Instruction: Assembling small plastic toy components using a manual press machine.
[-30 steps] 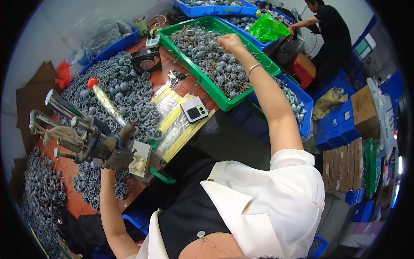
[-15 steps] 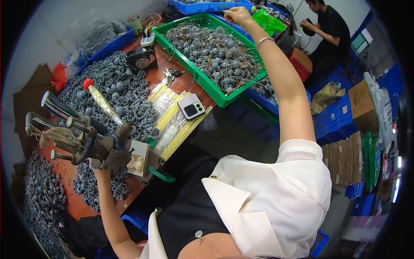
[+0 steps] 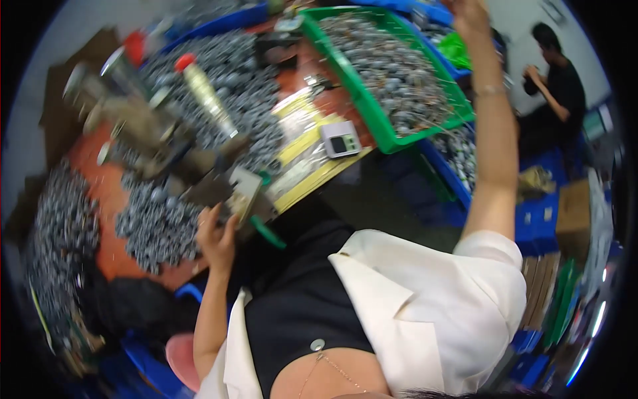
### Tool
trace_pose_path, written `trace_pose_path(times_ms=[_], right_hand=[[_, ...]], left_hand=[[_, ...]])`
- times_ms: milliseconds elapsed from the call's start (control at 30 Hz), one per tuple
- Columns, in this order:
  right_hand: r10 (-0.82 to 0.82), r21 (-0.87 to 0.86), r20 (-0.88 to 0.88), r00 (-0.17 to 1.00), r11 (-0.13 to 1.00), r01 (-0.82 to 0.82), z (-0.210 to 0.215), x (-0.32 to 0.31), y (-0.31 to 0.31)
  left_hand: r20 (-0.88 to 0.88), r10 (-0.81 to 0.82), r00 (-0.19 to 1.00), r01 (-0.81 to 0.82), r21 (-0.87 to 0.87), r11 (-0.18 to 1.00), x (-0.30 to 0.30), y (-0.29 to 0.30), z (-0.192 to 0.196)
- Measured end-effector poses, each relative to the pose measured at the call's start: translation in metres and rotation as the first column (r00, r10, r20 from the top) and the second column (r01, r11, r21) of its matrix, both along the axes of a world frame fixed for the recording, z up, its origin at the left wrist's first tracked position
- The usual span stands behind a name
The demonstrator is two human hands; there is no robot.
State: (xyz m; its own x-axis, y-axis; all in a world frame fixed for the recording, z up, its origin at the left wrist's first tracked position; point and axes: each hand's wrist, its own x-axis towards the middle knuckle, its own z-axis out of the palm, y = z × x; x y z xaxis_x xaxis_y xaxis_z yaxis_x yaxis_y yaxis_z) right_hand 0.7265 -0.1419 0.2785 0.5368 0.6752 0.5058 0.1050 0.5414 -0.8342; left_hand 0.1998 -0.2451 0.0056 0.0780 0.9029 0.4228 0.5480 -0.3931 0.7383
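My left hand (image 3: 216,238) is beside the head of a metal hand press (image 3: 193,169), near a small pale block (image 3: 246,189). Its thumb and fingers are apart, and no part shows between them. The press lever has a red knob (image 3: 185,62). At the top edge, my right arm reaches far out past a green tray (image 3: 389,143) of grey round parts with wires. My right hand (image 3: 469,18) is blurred and cut by the picture's edge, so its fingers and anything in them cannot be made out.
Grey plastic parts (image 3: 156,226) lie heaped around the press on the red table (image 3: 100,193). A flip phone (image 3: 340,139) rests on yellow-taped plastic. Blue bins stand below the green tray. At the far right, a person in black (image 3: 558,93) sits apart.
My left hand has come out from behind the press head toward me, its fingers now showing. My right hand has reached farther, to the top edge. The whole view has shifted and blurred.
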Motion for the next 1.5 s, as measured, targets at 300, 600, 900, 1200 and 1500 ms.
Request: trace_pose_path(times_ms=[300, 600, 900, 1200, 1500], right_hand=[[0.265, -0.441, 0.605, 0.75, 0.897, 0.039, -0.024, -0.159, -0.106], [0.933, -0.162, -0.013, 0.36, 0.354, -0.921, -0.072, -0.203, -0.13], [0.799, -0.642, 0.544, 0.255, 0.592, -0.487, -0.092, -0.246, -0.134], [0.785, -0.587, 0.169, 0.596, 0.566, -0.579, -0.176, -0.311, -0.137], [0.612, -0.499, 0.436, 0.66, 0.774, -0.389, -0.214, -0.352, -0.118]], left_hand=[[0.015, -0.23, 0.973, 0.23, -0.092, 0.969, 0.022, 0.018, 0.014], [-0.245, 0.053, 0.968, 0.004, 0.229, 0.973, -0.018, 0.053, 0.031], [-0.455, -0.034, 0.89, 0.134, 0.189, 0.973, -0.026, 0.107, -0.008], [0.751, 0.191, 0.632, 0.271, -0.445, 0.854, -0.034, 0.043, 0.035], [0.832, 0.23, 0.504, 0.413, -0.466, 0.782, -0.017, -0.009, 0.034]])
